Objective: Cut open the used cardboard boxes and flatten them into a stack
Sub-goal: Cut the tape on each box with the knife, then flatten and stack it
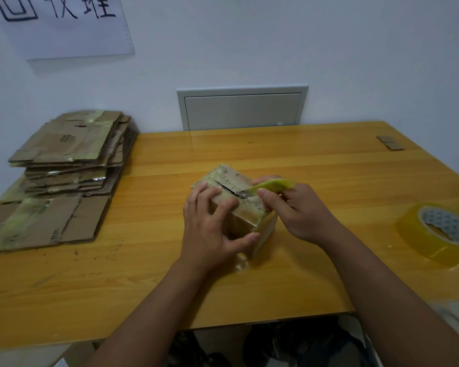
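Observation:
A small taped cardboard box (231,181) stands in the middle of the wooden table (302,160). My left hand (210,229) grips its near left side, fingers curled over the top and thumb on the front face. My right hand (300,210) holds a yellow-green utility knife (272,185), whose blade sits in a dark slit along the box's top seam. A stack of flattened cardboard boxes (69,154) lies at the table's far left, with another flattened box (45,223) in front of it.
A roll of yellow tape (435,234) lies at the right edge of the table. Small cardboard scraps (390,143) sit at the far right corner. A white wall with a grey panel (241,109) is behind the table.

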`<state>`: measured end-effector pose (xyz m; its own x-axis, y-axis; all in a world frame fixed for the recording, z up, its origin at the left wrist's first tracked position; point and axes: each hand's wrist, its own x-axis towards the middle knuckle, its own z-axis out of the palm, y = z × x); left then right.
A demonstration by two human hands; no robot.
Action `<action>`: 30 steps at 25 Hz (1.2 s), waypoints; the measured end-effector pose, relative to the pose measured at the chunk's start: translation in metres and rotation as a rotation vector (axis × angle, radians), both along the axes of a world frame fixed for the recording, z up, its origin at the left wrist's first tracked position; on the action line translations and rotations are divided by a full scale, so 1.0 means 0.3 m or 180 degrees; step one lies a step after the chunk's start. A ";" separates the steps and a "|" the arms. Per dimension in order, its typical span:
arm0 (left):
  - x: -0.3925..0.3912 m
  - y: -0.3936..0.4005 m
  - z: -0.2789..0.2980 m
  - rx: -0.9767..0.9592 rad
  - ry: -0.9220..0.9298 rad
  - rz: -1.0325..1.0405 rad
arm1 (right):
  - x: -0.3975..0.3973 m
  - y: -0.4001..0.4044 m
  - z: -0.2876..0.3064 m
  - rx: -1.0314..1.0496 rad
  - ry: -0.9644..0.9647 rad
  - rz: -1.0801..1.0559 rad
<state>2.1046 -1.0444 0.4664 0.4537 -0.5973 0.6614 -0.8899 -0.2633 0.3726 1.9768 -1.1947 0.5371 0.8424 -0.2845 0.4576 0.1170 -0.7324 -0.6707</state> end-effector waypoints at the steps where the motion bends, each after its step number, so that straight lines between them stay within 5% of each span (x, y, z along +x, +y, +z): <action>1: 0.000 -0.003 0.000 -0.0003 -0.0015 0.0010 | 0.001 0.001 -0.004 -0.0039 0.0024 -0.0044; 13: 0.001 -0.003 -0.005 -0.0018 -0.0004 0.0075 | -0.052 0.001 -0.030 -0.0576 -0.0174 -0.0218; 30: -0.004 -0.004 -0.001 -0.0040 0.0105 0.0043 | -0.204 -0.022 -0.016 -0.0119 -0.0381 -0.0487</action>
<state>2.1032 -1.0455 0.4659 0.4832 -0.5826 0.6535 -0.8735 -0.2703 0.4050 1.9156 -1.2012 0.5322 0.7295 -0.3861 0.5646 0.0797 -0.7719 -0.6307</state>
